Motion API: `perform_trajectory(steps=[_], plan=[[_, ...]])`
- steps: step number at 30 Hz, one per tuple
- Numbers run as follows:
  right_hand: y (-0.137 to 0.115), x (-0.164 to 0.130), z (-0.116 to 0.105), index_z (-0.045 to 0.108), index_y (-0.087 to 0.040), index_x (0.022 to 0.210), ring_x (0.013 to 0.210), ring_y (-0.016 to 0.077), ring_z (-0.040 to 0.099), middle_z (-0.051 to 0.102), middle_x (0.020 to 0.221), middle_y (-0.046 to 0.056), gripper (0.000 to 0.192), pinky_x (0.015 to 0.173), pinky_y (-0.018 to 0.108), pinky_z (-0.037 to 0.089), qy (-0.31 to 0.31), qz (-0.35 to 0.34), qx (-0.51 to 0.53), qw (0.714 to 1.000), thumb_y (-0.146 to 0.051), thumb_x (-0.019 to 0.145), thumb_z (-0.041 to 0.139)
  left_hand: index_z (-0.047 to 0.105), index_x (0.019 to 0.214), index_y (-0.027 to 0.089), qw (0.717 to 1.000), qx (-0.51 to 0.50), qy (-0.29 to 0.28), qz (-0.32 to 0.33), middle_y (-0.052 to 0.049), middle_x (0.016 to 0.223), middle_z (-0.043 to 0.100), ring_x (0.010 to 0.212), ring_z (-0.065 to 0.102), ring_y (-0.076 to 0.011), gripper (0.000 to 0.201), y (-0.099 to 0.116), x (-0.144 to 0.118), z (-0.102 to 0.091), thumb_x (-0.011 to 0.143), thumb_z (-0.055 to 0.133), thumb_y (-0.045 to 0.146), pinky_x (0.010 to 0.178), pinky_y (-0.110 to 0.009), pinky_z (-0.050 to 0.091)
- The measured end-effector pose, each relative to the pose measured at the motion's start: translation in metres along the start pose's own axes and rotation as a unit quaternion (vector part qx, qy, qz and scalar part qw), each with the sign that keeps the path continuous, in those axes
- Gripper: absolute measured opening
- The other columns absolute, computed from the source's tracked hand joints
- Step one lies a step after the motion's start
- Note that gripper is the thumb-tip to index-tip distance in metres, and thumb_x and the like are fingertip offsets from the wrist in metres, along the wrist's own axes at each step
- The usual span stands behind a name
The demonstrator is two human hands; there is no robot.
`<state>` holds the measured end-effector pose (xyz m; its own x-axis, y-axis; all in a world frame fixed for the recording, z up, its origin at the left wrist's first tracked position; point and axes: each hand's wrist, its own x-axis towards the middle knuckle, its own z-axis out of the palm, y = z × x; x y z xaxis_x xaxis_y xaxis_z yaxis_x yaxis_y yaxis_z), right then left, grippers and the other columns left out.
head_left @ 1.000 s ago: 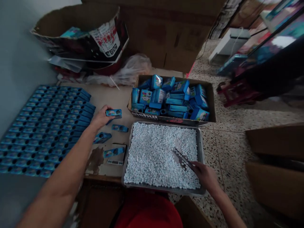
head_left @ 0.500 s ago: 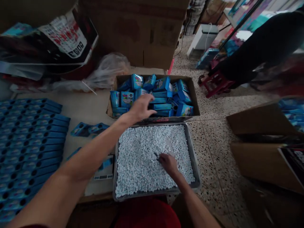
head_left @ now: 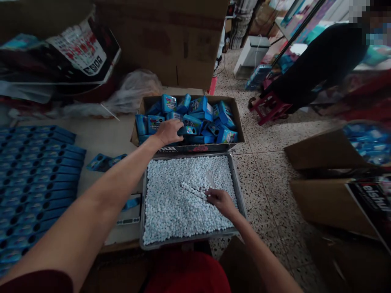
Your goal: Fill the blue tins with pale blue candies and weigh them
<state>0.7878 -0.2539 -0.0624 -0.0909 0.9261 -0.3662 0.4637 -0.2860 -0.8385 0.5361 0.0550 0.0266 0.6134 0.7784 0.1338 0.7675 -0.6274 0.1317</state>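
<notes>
My left hand (head_left: 170, 132) is over the near side of a cardboard box (head_left: 240, 122) full of small blue candy boxes. Its fingers close on the end of one small blue candy box (head_left: 187, 130), whose round hole shows. My right hand (head_left: 221, 202) grips a narrow scoop (head_left: 194, 191) just above the tray. A row of small white candies lies along the scoop. Under it, a grey tray (head_left: 234, 175) holds a wide layer of the same pale candies (head_left: 171, 211).
Rows of blue boxes (head_left: 39, 183) stand at the left. Flat blue pieces (head_left: 102, 162) and a scale (head_left: 130, 219) lie between them and the tray. Open cartons (head_left: 320, 150) stand at the right. A person in dark trousers (head_left: 320, 69) is beside a red stool (head_left: 271, 108).
My left hand has come down and closed on a blue candy box. The scoop in my right hand has come up out of the candies, loaded. The view has shifted slightly.
</notes>
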Motion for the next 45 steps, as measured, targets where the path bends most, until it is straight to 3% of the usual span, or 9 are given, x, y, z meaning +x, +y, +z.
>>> perform_trajectory(steps=[3, 7, 14, 19, 26, 30, 35, 39, 45], plan=[[-0.037, -0.021, -0.03, 0.081, -0.016, 0.097, 0.07, 0.0165, 0.061, 0.07, 0.074, 0.001, 0.028, 0.067, 0.026, 0.045, -0.001, 0.002, 0.054, 0.999, -0.034, 0.083, 0.065, 0.069, 0.104, 0.016, 0.994, -0.031, 0.07, -0.077, -0.012, 0.108, 0.07, 0.101, 0.066, -0.0303, 0.032, 0.008, -0.03, -0.012, 0.075, 0.072, 0.028, 0.084, -0.037, 0.051], [-0.085, -0.033, -0.069, 0.08, -0.018, 0.097, 0.076, 0.0169, 0.063, 0.074, 0.083, 0.002, 0.024, 0.072, 0.028, 0.047, -0.01, -0.017, 0.069, 0.997, -0.034, 0.084, 0.068, 0.065, 0.104, 0.019, 0.97, -0.076, 0.19, -0.129, -0.007, 0.106, 0.069, 0.102, 0.066, -0.0261, 0.028, 0.029, -0.122, -0.039, 0.078, 0.071, 0.026, 0.088, -0.034, 0.051], [-0.127, -0.007, -0.1, 0.082, -0.021, 0.097, 0.072, 0.0147, 0.061, 0.074, 0.079, 0.001, 0.02, 0.07, 0.027, 0.045, -0.1, -0.064, -0.052, 0.992, -0.026, 0.085, 0.067, 0.063, 0.103, 0.021, 0.964, -0.203, 0.073, -0.154, -0.005, 0.103, 0.068, 0.097, 0.067, -0.023, 0.027, 0.081, -0.235, -0.02, 0.077, 0.068, 0.016, 0.085, -0.032, 0.052], [-0.144, 0.023, -0.079, 0.084, -0.025, 0.092, 0.066, 0.0148, 0.058, 0.072, 0.072, 0.001, 0.027, 0.064, 0.028, 0.038, -0.121, -0.062, -0.292, 0.947, -0.012, 0.077, 0.066, 0.065, 0.105, 0.023, 0.956, -0.254, 0.037, -0.144, -0.006, 0.107, 0.07, 0.103, 0.067, -0.0269, 0.033, 0.093, -0.251, 0.025, 0.073, 0.069, 0.014, 0.091, -0.038, 0.054], [-0.173, 0.04, 0.005, 0.076, -0.019, 0.076, 0.07, 0.0184, 0.06, 0.067, 0.068, 0.007, 0.011, 0.067, 0.03, 0.04, -0.142, -0.089, -0.463, 0.87, -0.015, 0.079, 0.066, 0.063, 0.101, 0.025, 0.913, -0.339, 0.045, -0.221, -0.007, 0.109, 0.07, 0.108, 0.066, -0.029, 0.034, 0.111, -0.273, 0.089, 0.069, 0.066, 0.014, 0.098, -0.044, 0.055], [-0.137, 0.003, -0.029, 0.072, -0.022, 0.078, 0.07, 0.0179, 0.059, 0.068, 0.072, 0.005, 0.012, 0.067, 0.03, 0.038, -0.119, -0.077, -0.469, 0.872, -0.018, 0.087, 0.065, 0.059, 0.11, 0.024, 0.9, -0.356, 0.066, -0.243, -0.011, 0.119, 0.07, 0.112, 0.067, -0.0303, 0.033, 0.122, -0.278, 0.112, 0.078, 0.067, 0.023, 0.097, -0.048, 0.056], [-0.025, -0.03, -0.085, 0.07, -0.019, 0.118, 0.075, 0.0191, 0.064, 0.075, 0.094, 0.009, 0.027, 0.063, 0.029, 0.033, 0.024, 0.071, -0.51, 0.857, -0.021, 0.098, 0.052, 0.06, 0.114, 0.025, 0.891, -0.38, 0.077, -0.236, -0.009, 0.123, 0.072, 0.117, 0.068, -0.0291, 0.032, 0.113, -0.275, 0.115, 0.084, 0.069, 0.031, 0.105, -0.048, 0.053], [0.031, 0.006, -0.057, 0.063, -0.013, 0.12, 0.084, 0.0198, 0.067, 0.074, 0.104, 0.013, 0.027, 0.066, 0.03, 0.034, 0.078, 0.109, -0.51, 0.849, -0.017, 0.103, 0.043, 0.059, 0.12, 0.024, 0.868, -0.381, 0.15, -0.28, -0.009, 0.129, 0.07, 0.125, 0.065, -0.0274, 0.037, 0.086, -0.26, 0.118, 0.088, 0.068, 0.038, 0.111, -0.047, 0.05], [0.038, 0.044, -0.005, 0.06, -0.016, 0.117, 0.09, 0.0227, 0.068, 0.071, 0.109, 0.013, 0.024, 0.072, 0.032, 0.038, 0.069, 0.105, -0.506, 0.854, -0.012, 0.101, 0.043, 0.053, 0.132, 0.021, 0.829, -0.413, 0.198, -0.32, -0.011, 0.131, 0.068, 0.12, 0.068, -0.027, 0.05, 0.084, -0.226, 0.154, 0.09, 0.065, 0.045, 0.106, -0.044, 0.053]])
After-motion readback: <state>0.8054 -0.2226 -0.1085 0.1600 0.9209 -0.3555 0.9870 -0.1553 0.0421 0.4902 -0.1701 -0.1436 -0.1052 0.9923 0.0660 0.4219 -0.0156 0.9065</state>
